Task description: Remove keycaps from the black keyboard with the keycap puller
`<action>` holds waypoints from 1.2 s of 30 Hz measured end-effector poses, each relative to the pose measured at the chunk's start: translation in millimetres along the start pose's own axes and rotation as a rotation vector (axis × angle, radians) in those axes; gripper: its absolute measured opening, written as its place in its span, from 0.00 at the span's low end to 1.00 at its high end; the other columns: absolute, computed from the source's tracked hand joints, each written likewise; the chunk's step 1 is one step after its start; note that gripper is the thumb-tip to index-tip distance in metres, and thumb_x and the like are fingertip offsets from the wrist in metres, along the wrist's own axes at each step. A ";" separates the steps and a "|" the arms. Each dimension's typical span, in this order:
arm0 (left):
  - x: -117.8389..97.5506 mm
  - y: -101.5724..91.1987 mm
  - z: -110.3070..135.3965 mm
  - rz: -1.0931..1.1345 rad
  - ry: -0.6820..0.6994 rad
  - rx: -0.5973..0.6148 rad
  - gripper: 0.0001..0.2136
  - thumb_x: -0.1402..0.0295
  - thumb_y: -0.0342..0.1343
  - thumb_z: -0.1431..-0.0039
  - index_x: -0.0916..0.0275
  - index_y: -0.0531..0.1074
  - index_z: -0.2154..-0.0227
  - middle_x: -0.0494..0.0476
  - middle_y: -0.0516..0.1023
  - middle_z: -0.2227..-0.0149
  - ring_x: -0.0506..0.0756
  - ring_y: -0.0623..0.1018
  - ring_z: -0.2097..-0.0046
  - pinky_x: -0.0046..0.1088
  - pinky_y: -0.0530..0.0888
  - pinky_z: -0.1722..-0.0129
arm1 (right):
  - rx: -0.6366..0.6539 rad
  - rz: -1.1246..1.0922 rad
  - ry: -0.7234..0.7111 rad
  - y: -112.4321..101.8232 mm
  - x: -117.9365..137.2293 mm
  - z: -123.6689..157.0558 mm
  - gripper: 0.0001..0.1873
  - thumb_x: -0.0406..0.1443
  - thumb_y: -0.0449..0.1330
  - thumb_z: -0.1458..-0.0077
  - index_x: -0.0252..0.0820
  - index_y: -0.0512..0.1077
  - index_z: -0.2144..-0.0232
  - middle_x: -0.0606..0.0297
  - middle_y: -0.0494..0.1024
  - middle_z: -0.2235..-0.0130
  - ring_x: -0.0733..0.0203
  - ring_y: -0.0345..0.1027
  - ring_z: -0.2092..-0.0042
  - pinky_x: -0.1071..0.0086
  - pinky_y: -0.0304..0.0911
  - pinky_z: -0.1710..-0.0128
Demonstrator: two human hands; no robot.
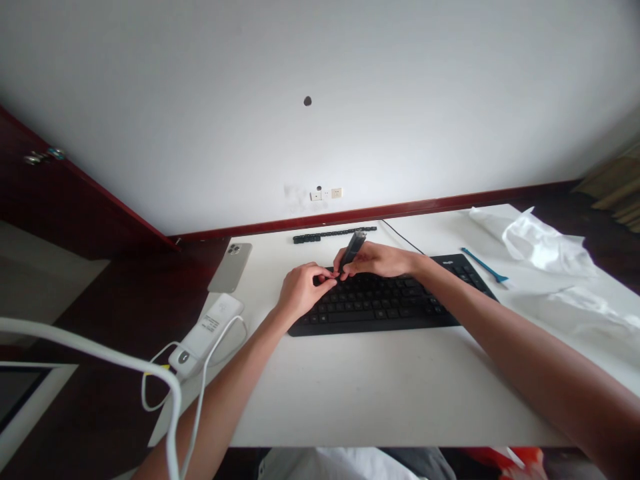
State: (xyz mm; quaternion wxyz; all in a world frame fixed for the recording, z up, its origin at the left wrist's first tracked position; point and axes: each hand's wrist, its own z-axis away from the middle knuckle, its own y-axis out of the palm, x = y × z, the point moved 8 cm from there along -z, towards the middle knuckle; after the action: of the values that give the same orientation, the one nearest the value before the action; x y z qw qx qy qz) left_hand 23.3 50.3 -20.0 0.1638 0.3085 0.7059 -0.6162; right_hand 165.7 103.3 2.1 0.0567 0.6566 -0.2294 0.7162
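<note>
A black computer keyboard point(385, 307) lies on the white table point(380, 393), and my hands are over its upper left keys. My right hand point(375, 261) is shut on a slim dark object point(353, 250), perhaps a tool, which points up and away from me. My left hand point(303, 290) has its fingertips pinched together next to that object's lower end, just above the keys. My fingers hide whatever they may hold there. A long row of small black keycaps point(327, 234) lies near the table's back edge.
A blue plastic pry tool point(484, 265) and crumpled white plastic sheeting point(543, 243) lie at the right. A smartphone point(231, 267) and a white corded device point(207, 333) are at the left. A white cable point(174, 400) crosses the lower left foreground.
</note>
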 end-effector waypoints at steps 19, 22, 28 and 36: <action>1.3 -8.0 -2.0 0.045 -0.024 0.013 0.06 0.63 0.60 0.36 0.56 0.82 0.62 0.48 0.79 0.68 0.49 0.72 0.70 0.27 0.68 0.65 | -0.636 0.012 -0.075 -35.0 -38.2 -4.0 0.20 0.49 0.60 0.35 0.36 0.74 0.56 0.54 0.83 0.60 0.60 0.74 0.67 0.66 0.69 0.66; -4.1 -3.0 -0.2 -0.003 0.010 0.027 0.06 0.62 0.62 0.37 0.55 0.82 0.63 0.49 0.79 0.67 0.50 0.74 0.68 0.27 0.68 0.64 | -0.674 0.028 -0.076 -34.6 -40.4 -2.7 0.20 0.48 0.59 0.35 0.36 0.74 0.57 0.55 0.83 0.61 0.61 0.73 0.69 0.67 0.67 0.68; 1.0 -9.5 -3.3 0.024 -0.009 0.023 0.06 0.63 0.62 0.37 0.57 0.81 0.67 0.49 0.79 0.68 0.50 0.74 0.67 0.27 0.68 0.64 | -0.730 0.000 -0.098 -41.7 -46.5 -0.4 0.19 0.49 0.58 0.35 0.37 0.74 0.58 0.54 0.83 0.60 0.62 0.71 0.71 0.68 0.65 0.71; 34.4 -34.9 -18.0 -0.071 -0.182 -0.006 0.08 0.60 0.60 0.37 0.57 0.81 0.65 0.49 0.82 0.67 0.52 0.76 0.68 0.28 0.68 0.65 | -0.769 -0.021 -0.083 -46.5 -55.7 -0.5 0.20 0.50 0.59 0.36 0.37 0.74 0.57 0.54 0.83 0.60 0.63 0.71 0.72 0.69 0.66 0.72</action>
State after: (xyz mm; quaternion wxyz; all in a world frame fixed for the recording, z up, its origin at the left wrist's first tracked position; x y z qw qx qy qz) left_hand -22.3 74.0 -10.9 0.2063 0.2257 0.7005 -0.6448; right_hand 190.4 157.1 -39.9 0.2968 0.6179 -0.4768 0.5502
